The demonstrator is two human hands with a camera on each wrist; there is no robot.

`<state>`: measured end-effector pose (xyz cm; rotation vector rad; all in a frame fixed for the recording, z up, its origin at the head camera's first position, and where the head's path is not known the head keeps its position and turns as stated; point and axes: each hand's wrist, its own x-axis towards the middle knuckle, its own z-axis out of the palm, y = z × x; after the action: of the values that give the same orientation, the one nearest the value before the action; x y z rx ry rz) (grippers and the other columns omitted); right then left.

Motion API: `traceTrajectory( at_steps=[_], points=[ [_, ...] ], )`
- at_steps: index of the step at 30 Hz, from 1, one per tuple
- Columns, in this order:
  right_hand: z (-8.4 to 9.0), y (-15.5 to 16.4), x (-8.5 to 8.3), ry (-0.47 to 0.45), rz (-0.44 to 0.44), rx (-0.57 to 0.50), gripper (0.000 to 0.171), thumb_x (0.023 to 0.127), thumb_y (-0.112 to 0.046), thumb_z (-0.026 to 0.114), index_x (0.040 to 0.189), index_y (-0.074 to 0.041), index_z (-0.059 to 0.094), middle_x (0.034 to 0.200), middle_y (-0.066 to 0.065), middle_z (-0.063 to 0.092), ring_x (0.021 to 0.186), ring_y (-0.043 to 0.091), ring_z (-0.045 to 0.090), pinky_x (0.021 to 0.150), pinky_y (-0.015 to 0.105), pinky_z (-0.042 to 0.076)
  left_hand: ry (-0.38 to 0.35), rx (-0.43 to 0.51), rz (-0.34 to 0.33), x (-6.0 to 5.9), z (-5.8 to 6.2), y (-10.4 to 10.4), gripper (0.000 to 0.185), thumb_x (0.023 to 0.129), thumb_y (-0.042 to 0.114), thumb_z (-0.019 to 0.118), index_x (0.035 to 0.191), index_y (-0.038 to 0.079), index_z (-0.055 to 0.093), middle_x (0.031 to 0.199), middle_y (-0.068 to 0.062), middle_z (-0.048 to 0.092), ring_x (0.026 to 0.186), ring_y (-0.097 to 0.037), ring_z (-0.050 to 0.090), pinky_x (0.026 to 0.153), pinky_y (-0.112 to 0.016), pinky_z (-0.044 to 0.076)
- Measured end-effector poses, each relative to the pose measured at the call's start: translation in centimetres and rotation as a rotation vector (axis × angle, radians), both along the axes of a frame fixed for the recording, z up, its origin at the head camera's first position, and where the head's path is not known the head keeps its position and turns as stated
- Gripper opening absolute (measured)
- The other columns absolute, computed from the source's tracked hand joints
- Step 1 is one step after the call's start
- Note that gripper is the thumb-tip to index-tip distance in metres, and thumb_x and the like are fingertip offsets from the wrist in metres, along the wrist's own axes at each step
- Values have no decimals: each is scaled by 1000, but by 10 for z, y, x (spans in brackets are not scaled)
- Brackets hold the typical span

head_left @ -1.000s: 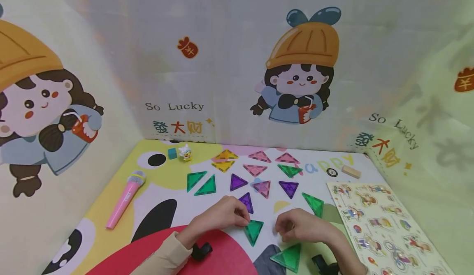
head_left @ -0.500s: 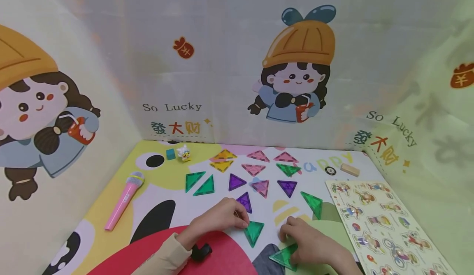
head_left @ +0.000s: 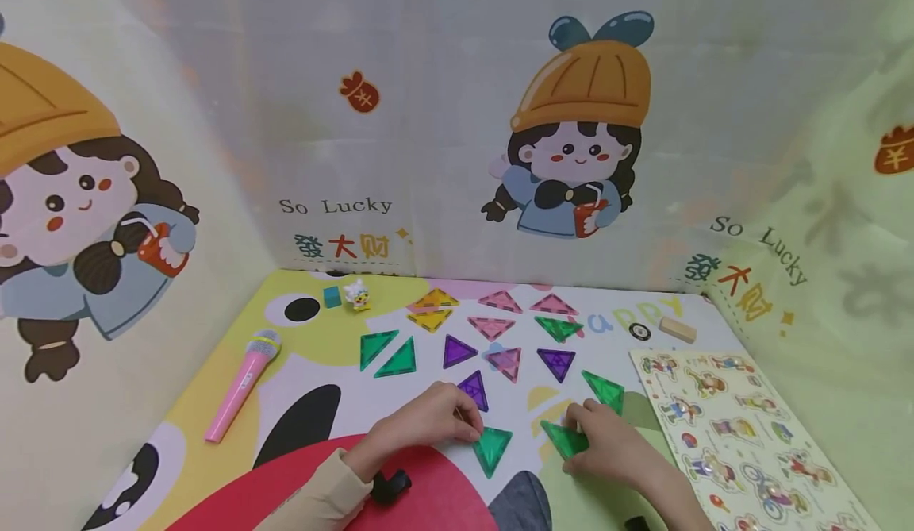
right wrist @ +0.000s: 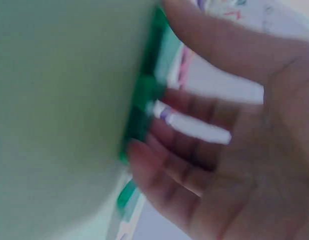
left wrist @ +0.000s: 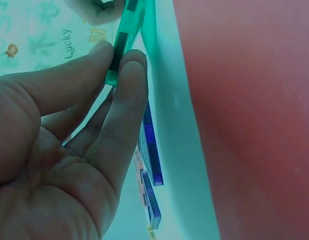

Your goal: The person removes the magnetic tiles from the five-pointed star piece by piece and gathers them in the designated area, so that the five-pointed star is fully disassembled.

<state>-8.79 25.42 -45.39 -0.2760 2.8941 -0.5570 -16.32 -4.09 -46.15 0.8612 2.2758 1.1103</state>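
Left fingers: fingertips (left wrist: 125, 60) narrowed to a pinch on the corner of a green triangle (head_left: 493, 445).
Left hand (head_left: 427, 417): rests on the mat, knuckles up, a beige sleeve (head_left: 314, 495) behind it.
Green triangle: lies flat at the near middle of the mat, point toward the person, just below a purple triangle (head_left: 474, 389).
Right fingers: curled onto a second green triangle (head_left: 564, 437); the blurred right wrist view shows fingers against its green edge.
Right hand (head_left: 607, 445): on the mat, near a third green triangle (head_left: 604, 390).
Second green triangle: flat on the mat, just right of the first, apart from it.
Mat (head_left: 214, 356): printed play surface, bearing further triangles in yellow, pink, purple and green.
Left side: pink toy microphone (head_left: 243, 382).
Right side: sticker sheet (head_left: 743, 436), small wooden block (head_left: 676, 329).
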Motion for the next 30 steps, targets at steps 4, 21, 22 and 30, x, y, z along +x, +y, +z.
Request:
traceTrajectory(
  at_steps=[4,21,22,30],
  points=[
    [-4,7,-14,23,-167,46,47,72,-43,86,93,-13,56,82,1,50,72,17,43,60,31,35,-13,-5,-8,1,0,1,7,84,13,78,85,20,78,79,12,71,74,-2,62,69,-19,51],
    [3,-30,-23,-20,231,-381,20,87,-22,75,104,-11,72,88,-4,66,77,1,57,67,22,48,2,58,-26,1,2,3,12,83,8,78,84,20,78,80,13,72,76,1,66,71,-18,53],
    [2,-34,-24,-70,261,-437,17,89,-20,73,103,-11,72,88,-4,68,77,0,58,67,21,49,-1,66,-28,1,1,3,12,83,8,78,84,20,78,80,13,72,76,1,66,71,-18,53],
    [-1,-43,-35,-188,241,-586,9,88,-5,68,93,-11,72,87,3,70,75,5,63,66,21,50,11,109,-22,2,-2,8,10,83,9,78,82,18,78,81,10,74,77,3,67,71,-17,53]
  ],
)
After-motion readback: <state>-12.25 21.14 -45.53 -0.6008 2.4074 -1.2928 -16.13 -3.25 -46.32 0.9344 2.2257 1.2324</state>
